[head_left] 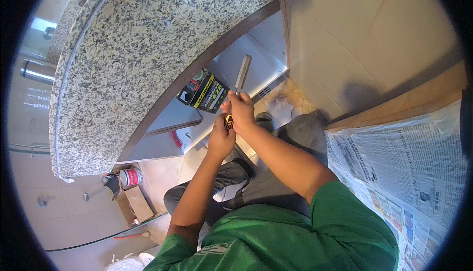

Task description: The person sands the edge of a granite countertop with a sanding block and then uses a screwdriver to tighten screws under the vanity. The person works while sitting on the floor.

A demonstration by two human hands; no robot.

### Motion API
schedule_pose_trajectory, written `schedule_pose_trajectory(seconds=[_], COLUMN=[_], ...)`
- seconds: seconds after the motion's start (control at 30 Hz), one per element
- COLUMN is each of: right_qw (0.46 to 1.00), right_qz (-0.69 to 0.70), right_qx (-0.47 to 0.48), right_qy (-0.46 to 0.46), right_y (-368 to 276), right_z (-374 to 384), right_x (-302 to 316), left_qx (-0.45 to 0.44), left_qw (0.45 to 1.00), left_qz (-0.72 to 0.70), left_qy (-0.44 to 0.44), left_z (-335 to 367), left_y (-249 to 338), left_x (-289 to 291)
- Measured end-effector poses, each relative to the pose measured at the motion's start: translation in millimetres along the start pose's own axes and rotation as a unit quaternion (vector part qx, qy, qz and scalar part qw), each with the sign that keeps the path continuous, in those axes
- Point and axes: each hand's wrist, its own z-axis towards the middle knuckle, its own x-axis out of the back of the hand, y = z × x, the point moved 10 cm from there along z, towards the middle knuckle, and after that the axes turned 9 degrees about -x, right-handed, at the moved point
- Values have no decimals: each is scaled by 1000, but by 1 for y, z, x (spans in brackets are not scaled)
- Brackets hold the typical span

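Both my hands meet in front of the cabinet's open side, closed on what looks like a chisel (243, 72). Its flat grey blade points away from me, toward the cabinet's white interior. My left hand (222, 136) wraps the yellow and black handle (228, 121). Just beyond it, my right hand (241, 112) closes round the tool near the blade's base, hiding part of it. Left of the blade stands a black and yellow adhesive can (209, 91) inside the cabinet.
A curved speckled granite countertop (133, 49) overhangs the cabinet. A red object (176, 139) lies on its lower panel. A white and red tin (131, 177) and a cardboard box (140, 203) sit at lower left. At right stands a newspaper-covered panel (404, 157).
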Motion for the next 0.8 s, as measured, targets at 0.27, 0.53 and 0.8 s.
schedule_pose_trajectory(seconds=[0.27,0.53,0.8], right_qw=[995,985,978], right_qz=[96,155,173], right_qx=[29,29,72], right_qy=[26,-66,-91], right_y=[-82,-138,-173], right_z=[-15,27,56], right_x=[-9,-8,-13], left_qx=[25,8,-10], left_qw=[999,997,999], left_qz=[-25,-76,-17], left_qy=[22,-34,-27], left_z=[17,58,115], left_y=[27,30,35], left_x=[5,-20,-27])
